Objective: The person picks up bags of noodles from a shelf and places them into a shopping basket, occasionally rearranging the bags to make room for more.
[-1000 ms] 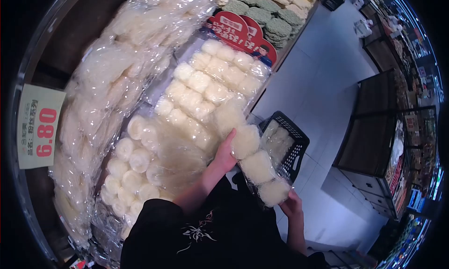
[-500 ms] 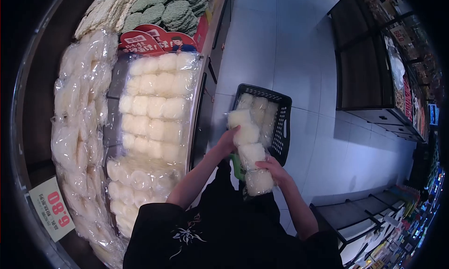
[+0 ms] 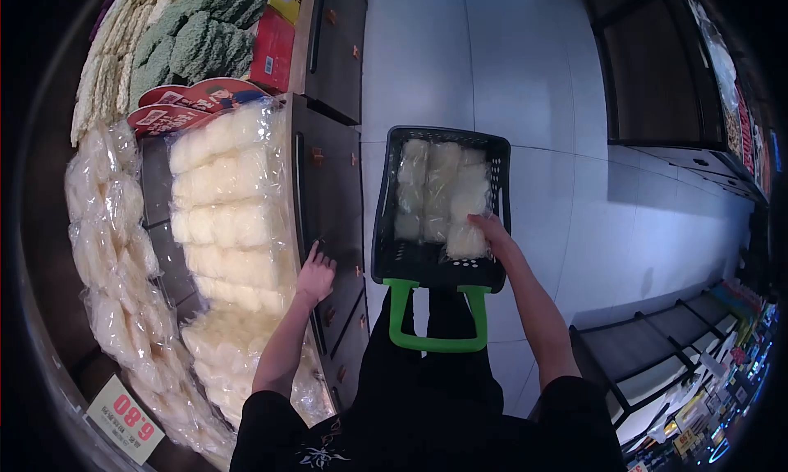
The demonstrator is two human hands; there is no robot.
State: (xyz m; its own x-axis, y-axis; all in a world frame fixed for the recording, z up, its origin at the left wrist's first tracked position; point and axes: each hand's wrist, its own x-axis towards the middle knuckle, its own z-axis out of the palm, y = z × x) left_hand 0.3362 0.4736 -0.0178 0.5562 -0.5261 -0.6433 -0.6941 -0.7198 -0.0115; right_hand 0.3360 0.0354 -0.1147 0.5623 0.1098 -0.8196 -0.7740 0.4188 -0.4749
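A black plastic basket (image 3: 380, 226) with a green handle (image 3: 439, 343) stands in front of my legs. Inside lie several clear-wrapped packs of pale dried noodles (image 3: 443, 176), probably rice vermicelli, side by side. At the basket's right side, my right hand (image 3: 492, 234) grips the lower end of one noodle pack (image 3: 466, 238); some of its fingers are hidden. My left hand (image 3: 317, 273) is empty, its index finger stretched out and the others loosely bent, by the drawer fronts of the display counter (image 3: 332, 185).
On the left counter lie rows of wrapped noodles (image 3: 226, 185), long clear bags (image 3: 111, 217), green bundles (image 3: 201, 41) and a price card (image 3: 125, 419). Red signs (image 3: 185, 107) divide the goods. Dark shelving (image 3: 657, 78) stands on the right, across the tiled floor (image 3: 525, 78).
The noodle pack held in both hands has gone down into the basket. My left hand has let go and moved left towards the counter. The view has shifted, and the green handle now shows fully.
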